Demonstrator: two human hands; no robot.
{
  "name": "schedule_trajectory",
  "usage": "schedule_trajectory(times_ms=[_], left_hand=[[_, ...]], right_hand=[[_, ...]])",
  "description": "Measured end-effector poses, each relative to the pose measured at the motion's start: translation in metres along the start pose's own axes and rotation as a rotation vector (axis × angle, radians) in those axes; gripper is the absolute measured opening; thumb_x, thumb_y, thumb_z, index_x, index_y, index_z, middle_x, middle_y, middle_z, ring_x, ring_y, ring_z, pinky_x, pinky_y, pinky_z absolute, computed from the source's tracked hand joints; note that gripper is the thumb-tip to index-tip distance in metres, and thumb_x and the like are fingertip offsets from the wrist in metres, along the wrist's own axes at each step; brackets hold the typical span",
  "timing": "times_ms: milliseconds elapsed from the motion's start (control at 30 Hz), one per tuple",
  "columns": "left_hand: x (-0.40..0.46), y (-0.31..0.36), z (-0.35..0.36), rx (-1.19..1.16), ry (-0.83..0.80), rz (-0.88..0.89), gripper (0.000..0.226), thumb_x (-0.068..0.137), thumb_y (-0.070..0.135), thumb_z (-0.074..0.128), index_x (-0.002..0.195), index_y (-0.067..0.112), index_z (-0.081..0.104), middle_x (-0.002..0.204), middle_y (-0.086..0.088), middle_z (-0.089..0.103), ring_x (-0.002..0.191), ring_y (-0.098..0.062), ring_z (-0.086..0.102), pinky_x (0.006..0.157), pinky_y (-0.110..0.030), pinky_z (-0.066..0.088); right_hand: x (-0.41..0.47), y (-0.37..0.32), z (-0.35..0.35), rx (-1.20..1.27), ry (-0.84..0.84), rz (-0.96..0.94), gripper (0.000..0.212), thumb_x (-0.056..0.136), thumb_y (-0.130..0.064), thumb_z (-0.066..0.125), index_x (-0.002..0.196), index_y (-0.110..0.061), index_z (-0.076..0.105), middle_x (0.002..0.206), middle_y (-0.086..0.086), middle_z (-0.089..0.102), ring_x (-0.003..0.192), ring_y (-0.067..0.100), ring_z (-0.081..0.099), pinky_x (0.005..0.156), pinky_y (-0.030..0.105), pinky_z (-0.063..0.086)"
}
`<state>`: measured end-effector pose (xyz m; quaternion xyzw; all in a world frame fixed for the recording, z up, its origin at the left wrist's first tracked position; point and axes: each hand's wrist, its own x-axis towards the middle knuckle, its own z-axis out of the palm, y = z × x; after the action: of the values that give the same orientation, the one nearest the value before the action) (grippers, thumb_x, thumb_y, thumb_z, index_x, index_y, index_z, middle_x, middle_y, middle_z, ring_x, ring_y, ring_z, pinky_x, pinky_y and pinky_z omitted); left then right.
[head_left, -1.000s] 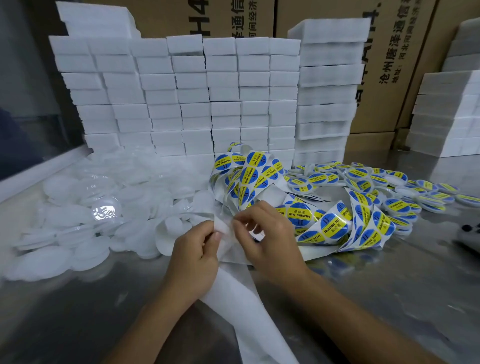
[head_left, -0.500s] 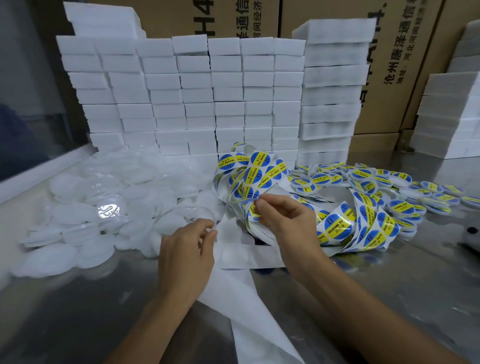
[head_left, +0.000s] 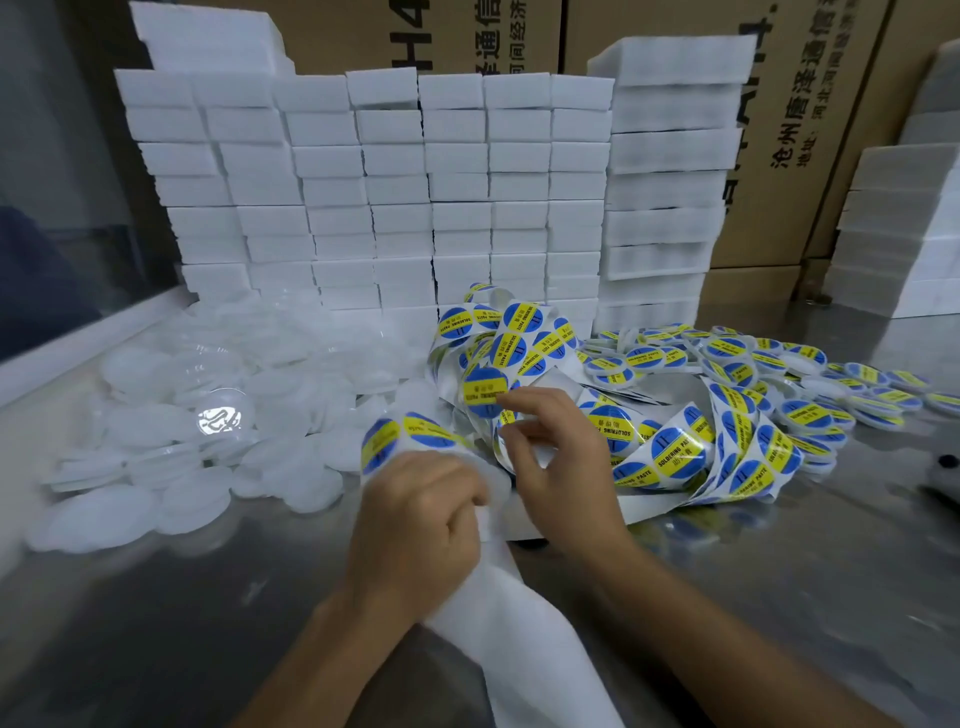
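Steel table (head_left: 156, 623), dull and smeared, fills the foreground. White foam blocks (head_left: 395, 182) stand stacked at twelve o'clock, with brown cartons (head_left: 810, 130) behind them.

The step in hand looks like peeling one sticker off its backing to label a lid. The right hand (head_left: 556, 457) pinches a round blue-and-yellow sticker (head_left: 483, 391) by its edge between thumb and forefinger, holding it up at eleven o'clock of that hand. The left hand (head_left: 415, 525) is clamped round the white liner (head_left: 524, 623), a smooth, limp ribbon trailing off to six o'clock. A pale round edge shows beside its knuckles; I cannot tell whether it is a lid.

The next move probably calls for a bare lid and for laying the sticker down centred and flat. It is thin, glossy and tacky, so it could fold onto itself or the fingers.

The loaded strip (head_left: 670, 457) lies in curled loops at three o'clock. Plain lids (head_left: 145, 431), translucent white discs, are heaped at nine o'clock, and labelled lids (head_left: 779, 364) are spread at two o'clock.
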<state>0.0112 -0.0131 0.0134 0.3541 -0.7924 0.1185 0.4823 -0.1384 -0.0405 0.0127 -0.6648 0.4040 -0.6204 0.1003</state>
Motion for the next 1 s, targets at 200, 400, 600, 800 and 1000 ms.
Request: schedule_trajectory(times_ms=[200,400,600,800,1000], left_hand=[[0.003,-0.032,-0.024,0.271,0.385,-0.261,0.023,0.072,-0.002,0.046,0.079,0.008,0.066,0.08,-0.007,0.061,0.078,-0.03,0.054,0.071,-0.037,0.035],[-0.011,-0.07,-0.033,0.113,0.306,-0.97,0.038,0.084,-0.007,0.049,0.113,0.015,0.057,0.119,-0.008,0.057,0.107,-0.032,0.056,0.095,-0.052,0.046],[-0.018,-0.079,-0.035,0.364,-0.224,-0.928,0.029,0.084,0.031,0.071,0.108,0.015,0.071,0.113,-0.011,0.066,0.11,-0.035,0.052,0.087,-0.048,0.049],[-0.022,-0.084,-0.033,0.535,-0.274,-0.956,0.052,0.08,0.042,0.074,0.123,0.017,0.063,0.13,-0.014,0.052,0.123,-0.035,0.041,0.092,-0.048,0.041],[-0.02,-0.084,-0.036,0.527,-0.207,-1.012,0.041,0.081,0.043,0.074,0.107,0.013,0.065,0.106,-0.015,0.064,0.104,-0.035,0.052,0.078,-0.043,0.042]], right_hand=[[0.001,0.005,-0.006,0.049,0.039,0.16,0.028,0.087,-0.001,0.067,0.102,-0.025,0.066,0.106,-0.004,0.066,0.081,0.0,0.066,0.07,0.01,0.049],[0.0,0.002,-0.005,0.103,0.004,0.208,0.025,0.09,-0.007,0.066,0.11,-0.022,0.067,0.112,-0.009,0.066,0.086,-0.003,0.065,0.068,0.006,0.047],[0.002,0.002,-0.007,0.115,0.01,0.214,0.026,0.09,-0.007,0.066,0.102,-0.03,0.065,0.11,-0.009,0.066,0.084,-0.001,0.065,0.067,0.007,0.046],[0.003,0.005,-0.008,0.107,0.009,0.247,0.018,0.091,-0.012,0.066,0.103,-0.024,0.068,0.111,-0.012,0.067,0.085,0.0,0.066,0.066,0.008,0.047],[0.003,0.006,-0.008,0.09,-0.015,0.27,0.018,0.091,-0.013,0.065,0.106,-0.02,0.069,0.112,-0.013,0.068,0.086,0.002,0.066,0.067,0.011,0.048]])
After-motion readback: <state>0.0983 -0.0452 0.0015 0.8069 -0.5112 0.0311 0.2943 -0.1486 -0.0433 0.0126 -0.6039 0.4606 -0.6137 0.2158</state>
